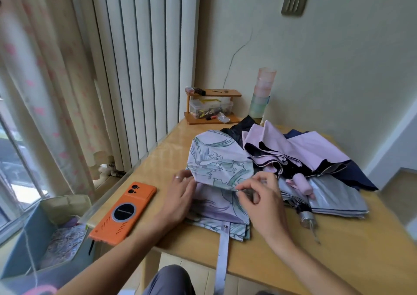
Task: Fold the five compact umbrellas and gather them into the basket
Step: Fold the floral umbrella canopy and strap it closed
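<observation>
A floral lilac-and-green umbrella [216, 161] lies on the wooden table [338, 245], one canopy panel lifted. My left hand [180, 195] holds the panel's left edge, and my right hand [259, 195] pinches its right edge between thumb and fingers. Its closing strap [222, 256] hangs over the table's front edge. Right of it lie a silver umbrella [334, 195] with a metal handle, a pink umbrella [300, 150] with a pink handle, and a navy one [356, 175] beneath. A blue fabric basket [33, 231] stands on the floor at left, with a patterned umbrella [65, 240] inside.
An orange phone [123, 213] lies on the table's left edge beside my left hand. A small wooden shelf [212, 105] with a clear box stands at the back, next to stacked pastel cups [262, 91]. A radiator and curtain fill the left wall.
</observation>
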`<state>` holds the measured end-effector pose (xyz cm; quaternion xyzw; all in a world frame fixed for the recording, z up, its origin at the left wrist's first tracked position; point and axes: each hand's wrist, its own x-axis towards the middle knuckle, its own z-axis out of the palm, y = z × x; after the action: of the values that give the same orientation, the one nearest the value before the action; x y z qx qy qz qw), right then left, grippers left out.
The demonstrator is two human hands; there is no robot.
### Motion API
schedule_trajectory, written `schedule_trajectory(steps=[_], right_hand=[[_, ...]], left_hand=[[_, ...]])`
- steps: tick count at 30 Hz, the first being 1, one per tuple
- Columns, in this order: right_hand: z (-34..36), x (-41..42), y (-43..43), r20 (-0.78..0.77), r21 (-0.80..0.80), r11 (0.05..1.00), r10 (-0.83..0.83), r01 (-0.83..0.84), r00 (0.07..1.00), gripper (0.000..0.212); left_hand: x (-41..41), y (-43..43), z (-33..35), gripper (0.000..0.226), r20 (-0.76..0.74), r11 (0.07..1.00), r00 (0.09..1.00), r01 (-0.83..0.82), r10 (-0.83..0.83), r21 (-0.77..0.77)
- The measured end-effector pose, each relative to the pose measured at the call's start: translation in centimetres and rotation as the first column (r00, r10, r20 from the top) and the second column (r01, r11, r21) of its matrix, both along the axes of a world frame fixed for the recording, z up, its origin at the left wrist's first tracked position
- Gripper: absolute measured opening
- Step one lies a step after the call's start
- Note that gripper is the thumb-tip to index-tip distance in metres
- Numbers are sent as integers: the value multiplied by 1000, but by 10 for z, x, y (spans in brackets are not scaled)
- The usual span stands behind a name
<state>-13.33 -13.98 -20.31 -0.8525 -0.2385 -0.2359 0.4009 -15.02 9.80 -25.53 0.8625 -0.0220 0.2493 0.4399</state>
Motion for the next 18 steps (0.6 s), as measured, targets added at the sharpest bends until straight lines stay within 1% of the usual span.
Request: schedule_trajectory(steps=[1, 2, 3, 4, 5, 6, 7, 8, 10, 11, 12, 13, 15, 18], right_hand=[[-9, -4, -4, 39, -54, 998, -19, 21, 999, 19], [-17, -7, -6, 75, -109, 993, -30, 39, 997, 18], [-24, -8, -8, 103, -156, 987, -29, 45, 994, 16], [-30, -9, -8, 117, -192, 981, -11, 33, 993, 15], [-34, -9, -8, 119, -220, 976, 27, 0, 993, 14], [-38, -9, -9, 110, -244, 968, 78, -49, 991, 14], [-40, -10, -9, 78, -265, 958, 136, -111, 988, 13], [-41, -10, -10, 27, -281, 942, 197, -182, 980, 11], [-41, -8, -12, -86, -278, 910, 295, -307, 952, 12], [-40, -7, -13, -123, -268, 901, 318, -340, 940, 13], [-38, -6, -14, -144, -262, 897, 327, -355, 934, 14], [-37, -5, -14, -156, -260, 895, 331, -362, 931, 14], [-36, -3, -16, -162, -257, 893, 336, -369, 928, 15], [-33, 2, -19, -132, -255, 901, 326, -350, 936, 20]], left_hand=[[-1, 1, 2, 54, -34, 998, 999, -30, 28, -49], [4, 7, 0, 56, -109, 994, 993, -48, 37, -103], [6, 11, 1, 63, -201, 983, 980, -40, 3, -180], [11, 15, 2, 71, -278, 953, 960, -49, -38, -299], [17, 18, 0, 79, -339, 923, 939, -84, -52, -375], [23, 21, -1, 82, -371, 906, 927, -114, -51, -409], [27, 21, 1, 79, -391, 907, 920, -139, -30, -396], [30, 21, 3, 71, -402, 920, 916, -164, 8, -357], [29, 19, 9, 48, -410, 937, 910, -192, 59, -291], [27, 17, 11, 39, -422, 940, 904, -199, 67, -276], [26, 16, 13, 36, -438, 940, 895, -219, 86, -262], [25, 15, 15, 38, -445, 938, 890, -232, 98, -259], [25, 13, 18, 43, -440, 920, 891, -256, 107, -295], [28, 12, 23, 40, -407, 850, 911, -262, 63, -456]])
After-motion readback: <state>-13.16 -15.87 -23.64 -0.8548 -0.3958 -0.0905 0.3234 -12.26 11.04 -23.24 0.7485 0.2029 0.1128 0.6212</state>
